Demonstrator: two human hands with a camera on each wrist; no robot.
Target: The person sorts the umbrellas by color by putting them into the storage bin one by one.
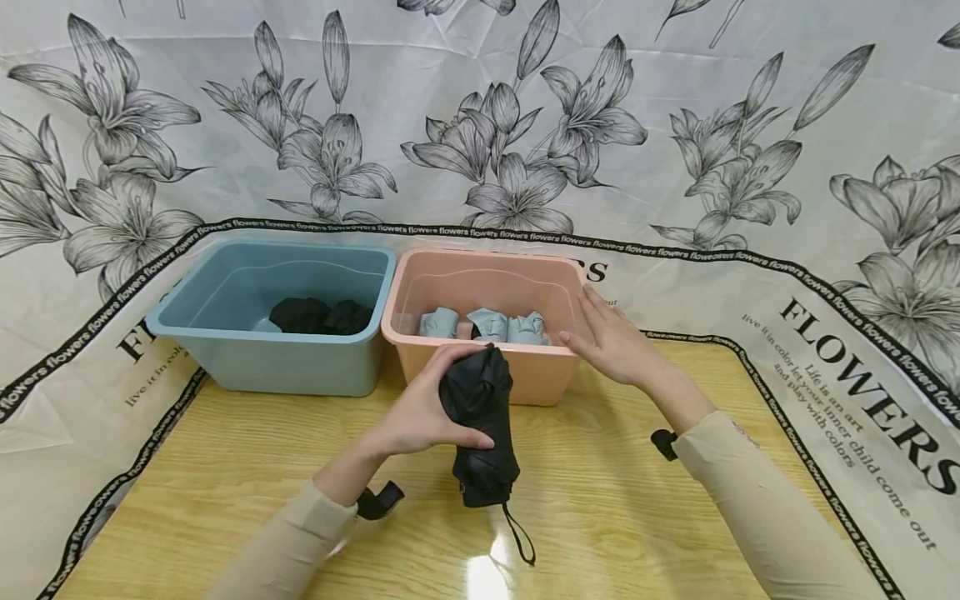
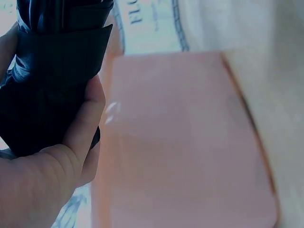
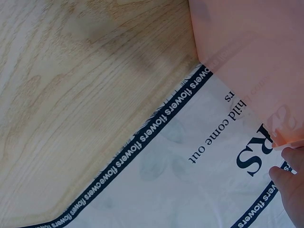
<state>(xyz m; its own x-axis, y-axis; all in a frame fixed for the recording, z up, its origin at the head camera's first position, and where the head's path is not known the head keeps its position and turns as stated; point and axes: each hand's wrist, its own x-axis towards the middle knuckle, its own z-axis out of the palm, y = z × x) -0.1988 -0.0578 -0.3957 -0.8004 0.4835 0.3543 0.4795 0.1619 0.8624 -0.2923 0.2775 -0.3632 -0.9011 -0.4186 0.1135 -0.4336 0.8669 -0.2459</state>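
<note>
My left hand (image 1: 423, 410) grips a folded black umbrella (image 1: 486, 458), thumb across its front, and holds it in front of the pink bin (image 1: 543, 371). A thin wrist loop dangles from the umbrella's lower end. In the left wrist view, the thumb and fingers wrap the umbrella (image 2: 54, 61), whose strap circles the cloth. At the pink bin's right end, my right hand (image 1: 618, 342) rests against the rim with straight fingers. Several light blue rolled bundles (image 1: 525, 328) lie inside that bin. Only some fingertips of the right hand (image 3: 289, 178) show in the right wrist view.
A blue bin (image 1: 288, 367) stands left of the pink one, with dark bundles (image 1: 318, 317) inside. Both bins sit at the back of a wooden table (image 1: 247, 467). Behind them hangs a flower-printed cloth (image 1: 442, 192), which also runs along the table's sides.
</note>
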